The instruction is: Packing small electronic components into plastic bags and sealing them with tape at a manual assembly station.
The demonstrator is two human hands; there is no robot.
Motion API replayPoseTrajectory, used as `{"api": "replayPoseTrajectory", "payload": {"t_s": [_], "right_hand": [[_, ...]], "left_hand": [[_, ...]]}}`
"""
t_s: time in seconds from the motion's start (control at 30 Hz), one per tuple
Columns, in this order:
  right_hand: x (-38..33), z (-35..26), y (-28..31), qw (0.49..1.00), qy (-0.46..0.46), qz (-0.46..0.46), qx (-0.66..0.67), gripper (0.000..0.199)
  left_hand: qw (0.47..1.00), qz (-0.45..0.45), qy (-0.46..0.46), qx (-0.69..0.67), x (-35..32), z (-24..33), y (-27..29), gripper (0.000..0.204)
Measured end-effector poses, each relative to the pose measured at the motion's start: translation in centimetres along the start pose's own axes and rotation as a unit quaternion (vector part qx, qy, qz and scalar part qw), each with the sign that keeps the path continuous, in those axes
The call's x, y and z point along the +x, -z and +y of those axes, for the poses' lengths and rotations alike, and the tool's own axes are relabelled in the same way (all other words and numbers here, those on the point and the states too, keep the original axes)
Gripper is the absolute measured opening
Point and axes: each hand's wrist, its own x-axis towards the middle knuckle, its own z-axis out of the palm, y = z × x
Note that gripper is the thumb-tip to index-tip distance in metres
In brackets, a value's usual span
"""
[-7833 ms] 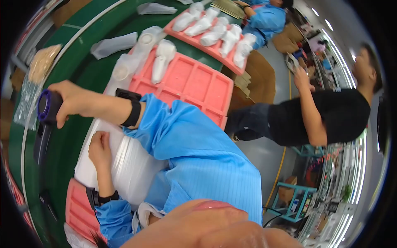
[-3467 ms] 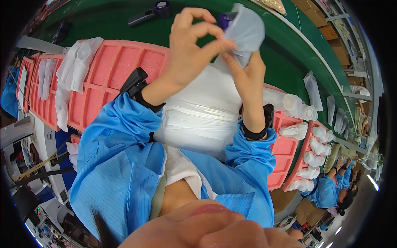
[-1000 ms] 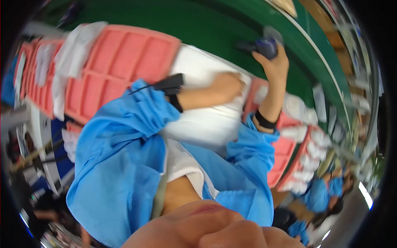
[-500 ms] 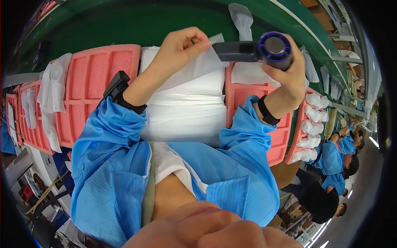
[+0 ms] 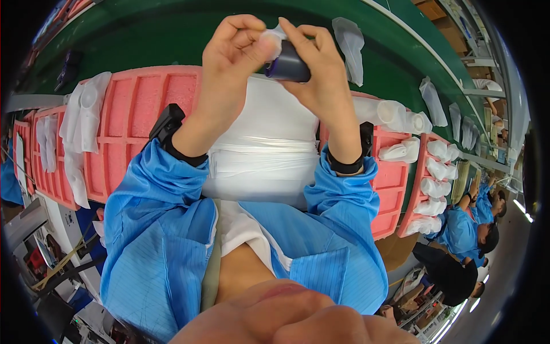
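My right hand (image 5: 318,74) grips a dark, purple-ended cylindrical device (image 5: 286,66) held up over the green belt (image 5: 172,34). My left hand (image 5: 235,51) pinches a thin white plastic bag (image 5: 274,37) at the device's top end. Both hands meet above a stack of white bags (image 5: 269,149) that lies in front of me on the bench. Black wrist straps sit on both forearms, and blue sleeves cover my arms.
Pink foam trays (image 5: 143,120) lie left and right (image 5: 395,178) of the stack, some holding bagged white parts (image 5: 401,117). Loose bags (image 5: 349,40) rest on the green belt. People in blue coats (image 5: 470,223) work at the right.
Half a second ago my right hand held the device out to the right and my left hand was on the bags. Now both hands have come together at centre, left fingers on a bag at the device.
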Motion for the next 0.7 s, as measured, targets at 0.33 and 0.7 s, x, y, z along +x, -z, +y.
{"api": "replayPoseTrajectory", "payload": {"t_s": [0.33,0.7], "right_hand": [[0.2,1.6,-0.2,0.991,0.014,0.101,-0.090,0.067],[0.3,0.8,-0.8,0.972,0.014,0.089,0.216,0.054]], "left_hand": [[0.775,-0.100,-0.355,0.514,-1.0,-0.9,-1.7,0.054],[0.916,-0.111,-0.147,0.357,1.7,2.3,1.4,0.043]]}}
